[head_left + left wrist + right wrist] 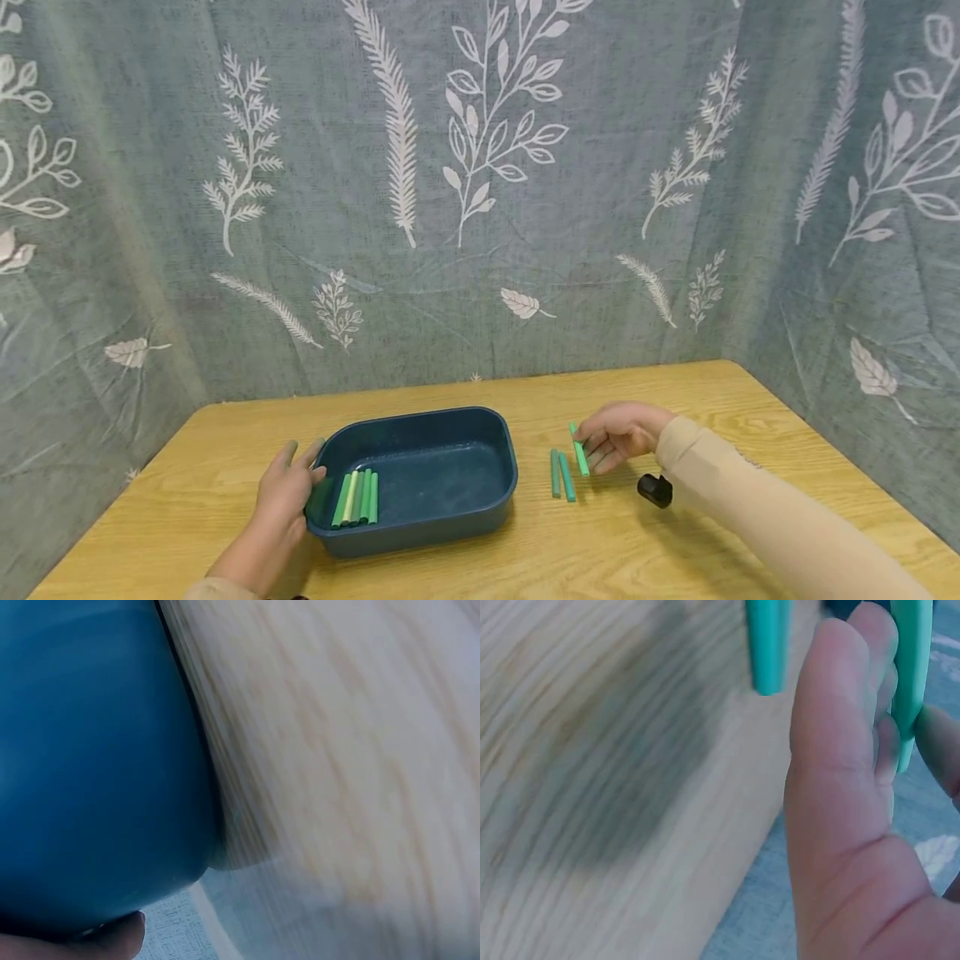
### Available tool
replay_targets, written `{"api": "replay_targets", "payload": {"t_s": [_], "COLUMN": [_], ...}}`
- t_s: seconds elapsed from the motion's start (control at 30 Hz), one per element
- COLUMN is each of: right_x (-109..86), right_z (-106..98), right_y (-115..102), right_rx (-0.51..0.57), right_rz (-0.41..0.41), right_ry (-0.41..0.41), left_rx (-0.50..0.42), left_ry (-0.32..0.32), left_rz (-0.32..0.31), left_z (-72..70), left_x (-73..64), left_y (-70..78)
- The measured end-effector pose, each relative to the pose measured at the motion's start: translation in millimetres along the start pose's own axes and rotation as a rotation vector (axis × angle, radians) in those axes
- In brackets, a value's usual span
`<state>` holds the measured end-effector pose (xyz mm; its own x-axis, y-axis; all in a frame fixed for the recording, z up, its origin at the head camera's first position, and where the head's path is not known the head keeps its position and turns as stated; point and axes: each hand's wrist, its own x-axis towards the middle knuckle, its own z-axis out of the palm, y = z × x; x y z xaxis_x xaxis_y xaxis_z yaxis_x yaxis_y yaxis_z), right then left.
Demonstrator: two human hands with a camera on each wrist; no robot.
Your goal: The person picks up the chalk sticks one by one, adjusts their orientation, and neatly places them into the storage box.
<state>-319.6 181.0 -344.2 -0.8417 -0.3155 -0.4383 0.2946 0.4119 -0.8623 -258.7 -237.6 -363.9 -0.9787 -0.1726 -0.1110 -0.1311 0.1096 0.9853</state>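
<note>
Closest to my head camera is a beige sleeve (772,508), running in from five o'clock to the right hand (621,433), whose thumb and fingers I see pinching a bright green stick (581,454). That stick slants, upper end toward eleven o'clock, lower end toward five; I cannot tell whether it touches the wooden table (600,554). Just beside it, at eight o'clock from the right hand, two teal sticks (567,477) lie near each other on the wood. A black object (655,491) shows at five o'clock from the hand, by the cuff. At the tray's nine o'clock I have the left hand (279,493), fingers stretched out, thumb at the rim of the dark blue tray (442,487). Inside it, at eight o'clock, five green and yellowish sticks (357,498) lie side by side. A grey-blue leaf-print curtain (420,308) hangs at twelve o'clock behind the table.
</note>
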Motion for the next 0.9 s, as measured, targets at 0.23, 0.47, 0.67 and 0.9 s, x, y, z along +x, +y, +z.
{"api": "replay_targets", "payload": {"t_s": [0.23,0.47,0.67,0.9], "right_x": [0.6,3.4,4.9,8.7], "right_z": [3,10,14,24], "right_y": [-9,-13,-17,-26], "right_rx": [0.111,0.154,0.18,0.218], "right_rz": [-0.074,-0.136,-0.166,-0.185], "right_ry": [-0.046,-0.128,-0.158,-0.212], "left_rx": [-0.033,-0.068,-0.08,-0.078], "left_ry": [-0.009,-0.006,-0.002,0.006], "left_rz": [0.02,0.023,0.024,0.03], "left_z": [-1.0,-2.0,-1.2,-1.2], "left_x": [0.9,0.0,-2.6,-3.7], "left_y": [-0.2,-2.4,-1.5,-2.6]}}
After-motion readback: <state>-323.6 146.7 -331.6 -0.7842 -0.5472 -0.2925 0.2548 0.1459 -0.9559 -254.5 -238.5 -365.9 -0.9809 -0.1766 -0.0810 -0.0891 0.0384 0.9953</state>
